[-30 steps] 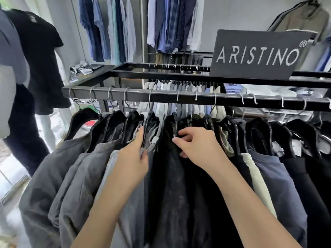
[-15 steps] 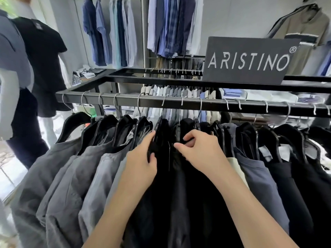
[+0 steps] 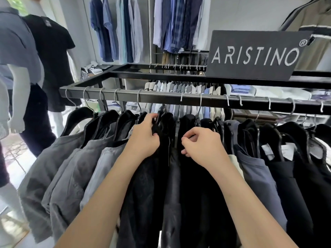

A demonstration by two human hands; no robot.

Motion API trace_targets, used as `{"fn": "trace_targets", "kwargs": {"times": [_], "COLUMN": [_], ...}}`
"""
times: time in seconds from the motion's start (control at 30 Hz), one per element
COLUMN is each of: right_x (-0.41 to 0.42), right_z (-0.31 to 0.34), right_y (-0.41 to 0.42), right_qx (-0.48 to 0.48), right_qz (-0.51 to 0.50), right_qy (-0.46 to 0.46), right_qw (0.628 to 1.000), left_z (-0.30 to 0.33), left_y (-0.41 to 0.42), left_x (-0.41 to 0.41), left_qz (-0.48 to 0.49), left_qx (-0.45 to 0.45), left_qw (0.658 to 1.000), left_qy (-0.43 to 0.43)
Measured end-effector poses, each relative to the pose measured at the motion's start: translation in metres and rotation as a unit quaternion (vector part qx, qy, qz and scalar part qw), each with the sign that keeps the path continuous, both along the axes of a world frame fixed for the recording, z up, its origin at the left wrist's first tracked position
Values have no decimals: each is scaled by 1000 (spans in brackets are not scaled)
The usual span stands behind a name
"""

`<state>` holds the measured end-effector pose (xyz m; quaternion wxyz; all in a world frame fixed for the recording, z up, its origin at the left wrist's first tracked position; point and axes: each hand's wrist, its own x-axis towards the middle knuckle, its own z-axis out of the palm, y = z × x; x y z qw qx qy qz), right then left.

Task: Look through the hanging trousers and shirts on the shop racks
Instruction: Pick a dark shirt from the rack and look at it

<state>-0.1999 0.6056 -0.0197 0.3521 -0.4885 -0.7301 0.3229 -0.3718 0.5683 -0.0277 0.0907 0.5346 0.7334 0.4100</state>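
A black metal rack rail (image 3: 125, 96) carries a row of shirts on black hangers: grey ones (image 3: 71, 167) at the left, black ones (image 3: 188, 176) in the middle, a blue-grey one (image 3: 256, 174) and more dark ones at the right. My left hand (image 3: 145, 138) grips the shoulder and hanger of a black shirt (image 3: 161, 126), thumb curled over its top edge. My right hand (image 3: 202, 145) rests on the neighbouring black shirt with its fingers curled, pinching the fabric near the collar. A narrow gap shows between the two shirts.
A dark brand sign (image 3: 254, 54) stands on the rack's top frame. Behind it hang light folded trousers (image 3: 179, 86) and wall rails of blue shirts (image 3: 170, 24). Two dressed mannequins (image 3: 21, 68) stand at the left by the bright window floor.
My left hand has moved right from the grey shirts onto a black one and pushed it left. My right hand has stayed on the black shirts, its fingers curling tighter. The camera has moved closer.
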Motion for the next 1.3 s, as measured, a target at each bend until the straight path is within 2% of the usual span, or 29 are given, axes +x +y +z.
{"fn": "trace_targets", "kwargs": {"times": [0.1,0.2,0.27,0.4,0.53,0.63,0.8,1.03,1.17,1.23,1.3], "right_x": [1,7,10,9,8,3,-2,-17,-27,-30,-33], "right_z": [-2,-4,-5,-8,-14,-18,-31,-42,-50,-55,-58], "right_y": [-1,-3,-1,0,-11,-33,-84,-120,-147,-155,-161], "right_qx": [0,2,7,13,108,172,187,171,165,168,170], "right_qz": [0,16,32,67,123,205,405,515,536,527,521], "right_qy": [13,38,40,51,1,16,6,-22,-22,-27,-33], "right_qw": [1000,999,999,996,987,964,895,840,827,833,836], "left_z": [-19,-46,-60,-72,-71,-62,-39,-5,1,-5,-15], "left_y": [1,-16,-36,-83,-138,-182,-254,-340,-371,-388,-404], "left_x": [11,22,27,37,49,66,96,131,130,126,123], "left_qz": [13,42,59,101,154,177,216,238,313,383,437], "left_qx": [-14,-24,-12,11,9,12,17,9,-40,-94,-105], "left_qw": [1000,998,995,989,981,978,972,967,947,919,893], "left_qy": [0,-45,-84,-107,-116,-112,-87,-87,-59,6,26]}}
